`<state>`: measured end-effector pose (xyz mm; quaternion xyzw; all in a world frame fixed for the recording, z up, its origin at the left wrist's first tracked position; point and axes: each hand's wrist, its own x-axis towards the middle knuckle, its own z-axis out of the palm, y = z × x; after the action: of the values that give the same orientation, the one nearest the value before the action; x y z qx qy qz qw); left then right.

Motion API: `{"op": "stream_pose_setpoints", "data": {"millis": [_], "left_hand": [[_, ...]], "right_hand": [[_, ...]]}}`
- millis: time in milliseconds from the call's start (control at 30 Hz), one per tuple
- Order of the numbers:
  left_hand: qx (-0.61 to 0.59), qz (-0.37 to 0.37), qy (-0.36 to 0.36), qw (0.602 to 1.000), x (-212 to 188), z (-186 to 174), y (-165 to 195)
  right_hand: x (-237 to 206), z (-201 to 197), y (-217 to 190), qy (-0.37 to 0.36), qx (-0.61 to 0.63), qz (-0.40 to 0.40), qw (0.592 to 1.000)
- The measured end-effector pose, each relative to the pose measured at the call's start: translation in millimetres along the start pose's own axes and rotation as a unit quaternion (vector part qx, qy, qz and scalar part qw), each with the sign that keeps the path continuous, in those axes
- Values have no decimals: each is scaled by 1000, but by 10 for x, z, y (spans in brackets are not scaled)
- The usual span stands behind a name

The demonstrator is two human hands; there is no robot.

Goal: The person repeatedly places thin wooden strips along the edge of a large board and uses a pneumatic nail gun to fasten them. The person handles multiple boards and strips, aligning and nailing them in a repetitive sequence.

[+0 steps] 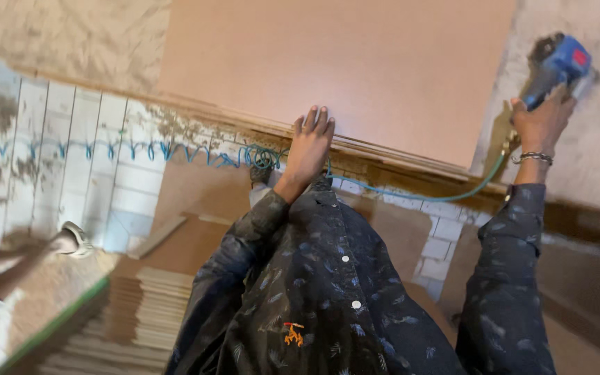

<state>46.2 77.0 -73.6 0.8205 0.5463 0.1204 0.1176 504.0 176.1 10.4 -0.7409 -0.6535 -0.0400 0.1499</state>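
Rough plastered wall (71,42) above white tiling (57,167), viewed at a steep tilt, with a large pinkish-brown board (355,69) as the landmark. Left hand (309,147): laid flat, fingers extended and close together, holding nothing, palm pressed on the lower edge of the board where it meets a layered strip of thin wooden sheets (383,156). Right hand (542,123): just past the right edge of the board, grip closed around the handle of a blue pneumatic nail gun (557,66), whose nose is turned to the plaster beside the board's upper right corner; whether the nose touches the wall cannot be told. A metal bracelet (532,157) sits on that wrist. Green air hose (418,194): runs from the base of the gun along the lower edge of the board, passes behind the left hand, and continues leftward as a blue coiled section (140,149) across the tiling. Both arms wear a dark patterned shirt (328,292) with white buttons and a small orange emblem. Stack of cut board strips (147,312): well below the board, lower left. Further flat brown sheets (196,236) lie between the stack and the board. Another person's foot in a white shoe (74,239) stands far left of the board, blurred.
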Motion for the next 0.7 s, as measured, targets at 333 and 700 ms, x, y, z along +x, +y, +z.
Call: {"op": "stream_pose_setpoints", "data": {"millis": [333,700], "left_hand": [[210,55,120,969,177,234,28],[202,120,129,963,-11,135,-112]], "right_hand": [[727,292,13,-76,223,65,970],[179,-705,77,-382,698,245,554]]}}
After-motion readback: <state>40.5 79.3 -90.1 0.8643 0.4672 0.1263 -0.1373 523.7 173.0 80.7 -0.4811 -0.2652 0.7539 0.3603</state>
